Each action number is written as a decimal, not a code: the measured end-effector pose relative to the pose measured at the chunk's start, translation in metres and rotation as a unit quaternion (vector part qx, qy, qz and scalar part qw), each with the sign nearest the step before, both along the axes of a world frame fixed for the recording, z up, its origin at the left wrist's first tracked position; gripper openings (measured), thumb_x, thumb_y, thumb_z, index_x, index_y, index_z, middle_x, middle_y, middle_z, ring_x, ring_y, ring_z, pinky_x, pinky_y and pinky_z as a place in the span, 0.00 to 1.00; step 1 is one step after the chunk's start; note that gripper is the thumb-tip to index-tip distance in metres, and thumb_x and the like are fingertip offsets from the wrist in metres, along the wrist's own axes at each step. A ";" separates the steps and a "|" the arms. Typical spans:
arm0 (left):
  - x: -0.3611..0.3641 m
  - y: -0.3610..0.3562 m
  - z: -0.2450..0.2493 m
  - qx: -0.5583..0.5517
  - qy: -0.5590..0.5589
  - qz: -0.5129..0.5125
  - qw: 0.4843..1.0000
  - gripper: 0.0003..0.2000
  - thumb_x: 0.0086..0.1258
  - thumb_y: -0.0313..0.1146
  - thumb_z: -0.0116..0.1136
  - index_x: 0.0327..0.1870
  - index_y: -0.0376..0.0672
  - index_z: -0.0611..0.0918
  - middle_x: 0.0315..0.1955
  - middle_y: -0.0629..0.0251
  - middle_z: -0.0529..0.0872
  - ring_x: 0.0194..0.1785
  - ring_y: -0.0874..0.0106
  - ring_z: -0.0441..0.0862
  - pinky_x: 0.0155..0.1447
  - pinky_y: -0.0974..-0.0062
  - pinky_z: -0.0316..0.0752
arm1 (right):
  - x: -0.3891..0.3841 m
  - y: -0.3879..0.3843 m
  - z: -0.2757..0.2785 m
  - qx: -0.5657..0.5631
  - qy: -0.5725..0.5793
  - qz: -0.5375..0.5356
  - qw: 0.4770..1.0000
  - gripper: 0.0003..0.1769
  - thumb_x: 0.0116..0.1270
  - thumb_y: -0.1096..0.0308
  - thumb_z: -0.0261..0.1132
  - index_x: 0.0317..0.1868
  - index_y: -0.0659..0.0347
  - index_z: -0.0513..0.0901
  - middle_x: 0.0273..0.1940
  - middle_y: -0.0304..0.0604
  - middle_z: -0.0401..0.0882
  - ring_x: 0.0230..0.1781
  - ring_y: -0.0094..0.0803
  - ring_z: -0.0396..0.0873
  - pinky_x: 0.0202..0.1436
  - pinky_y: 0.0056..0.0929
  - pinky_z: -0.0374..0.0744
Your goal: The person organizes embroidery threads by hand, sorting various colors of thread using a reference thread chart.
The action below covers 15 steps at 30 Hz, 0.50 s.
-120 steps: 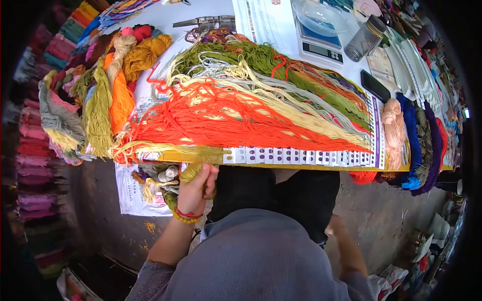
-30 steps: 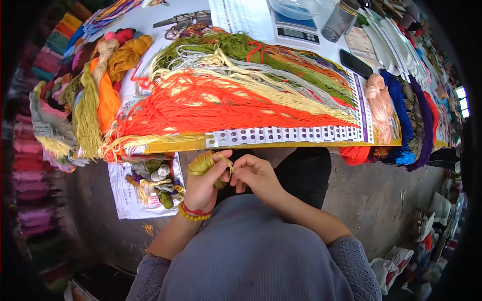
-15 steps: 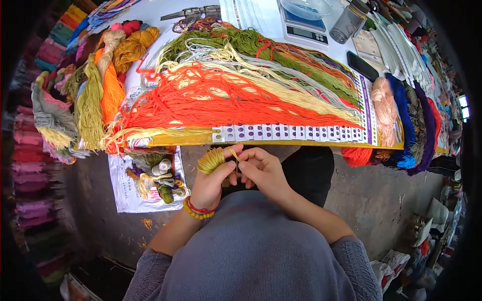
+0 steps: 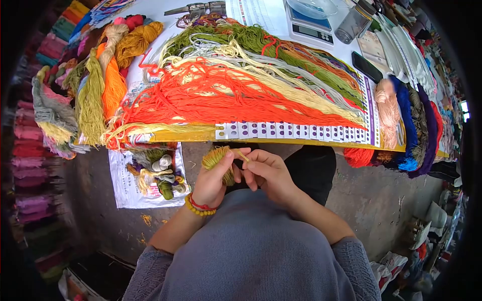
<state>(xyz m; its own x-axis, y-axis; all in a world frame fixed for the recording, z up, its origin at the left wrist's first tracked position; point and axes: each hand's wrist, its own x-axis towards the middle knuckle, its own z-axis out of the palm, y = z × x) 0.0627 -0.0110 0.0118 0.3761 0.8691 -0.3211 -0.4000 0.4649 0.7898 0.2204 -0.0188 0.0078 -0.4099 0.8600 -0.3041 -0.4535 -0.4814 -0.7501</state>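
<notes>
A small bundle of yellow-green thread [image 4: 214, 157] is gripped in my left hand [image 4: 212, 183], which wears yellow bead and red bracelets. Close on its right, my right hand [image 4: 268, 173] pinches a strand [image 4: 242, 156] that runs from the bundle between the two hands. Both hands are in front of my body, just below the table's front edge. Red threads [image 4: 201, 100] lie spread on the table above them, beside cream, grey and green ones. A strip of punched white cards [image 4: 281, 130] runs along the edge.
On the table are a digital scale [image 4: 311, 34], a dark jar [image 4: 354, 22], a black phone [image 4: 367, 67] and a pink skein [image 4: 386, 103]. An orange skein [image 4: 113, 85] hangs at the left. Below, a white bag [image 4: 123, 185] with small thread bundles lies at the left.
My right hand has shifted slightly right and turned, and the strand between the hands now slants. The bundle sits a little further right in my left hand. The view has moved slightly.
</notes>
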 end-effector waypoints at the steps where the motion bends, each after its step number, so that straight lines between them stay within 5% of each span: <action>1: -0.001 0.000 -0.001 -0.001 0.001 0.001 1.000 0.17 0.71 0.39 0.42 0.49 0.34 0.76 0.37 0.67 0.79 0.27 0.82 0.70 0.33 0.84 0.67 | 0.001 0.000 0.001 -0.001 0.028 0.017 0.999 0.08 0.64 0.66 0.55 0.36 0.62 0.76 0.23 0.37 0.74 0.17 0.16 0.67 0.21 0.14 0.64; 6: 0.002 -0.002 -0.002 -0.017 -0.026 -0.019 0.999 0.23 0.73 0.44 0.32 0.55 0.32 0.69 0.50 0.58 0.74 0.46 0.73 0.75 0.53 0.74 0.68 | -0.009 -0.002 0.006 0.045 -0.128 -0.015 0.991 0.06 0.64 0.69 0.57 0.36 0.63 0.76 0.21 0.34 0.72 0.17 0.13 0.65 0.20 0.12 0.62; 10: 0.004 -0.002 -0.009 0.023 0.000 -0.039 0.999 0.26 0.73 0.46 0.29 0.56 0.30 0.67 0.50 0.57 0.75 0.53 0.69 0.73 0.58 0.72 0.65 | -0.010 -0.004 -0.007 0.143 -0.273 0.018 0.951 0.05 0.63 0.73 0.57 0.37 0.65 0.75 0.22 0.29 0.71 0.19 0.10 0.63 0.21 0.12 0.61; 15: 0.005 0.001 -0.007 -0.020 -0.042 -0.040 0.998 0.28 0.73 0.48 0.27 0.57 0.29 0.67 0.50 0.55 0.75 0.53 0.68 0.73 0.59 0.72 0.65 | -0.010 -0.004 -0.016 0.124 -0.219 0.002 0.968 0.05 0.63 0.73 0.56 0.38 0.64 0.75 0.23 0.29 0.71 0.20 0.10 0.64 0.21 0.12 0.61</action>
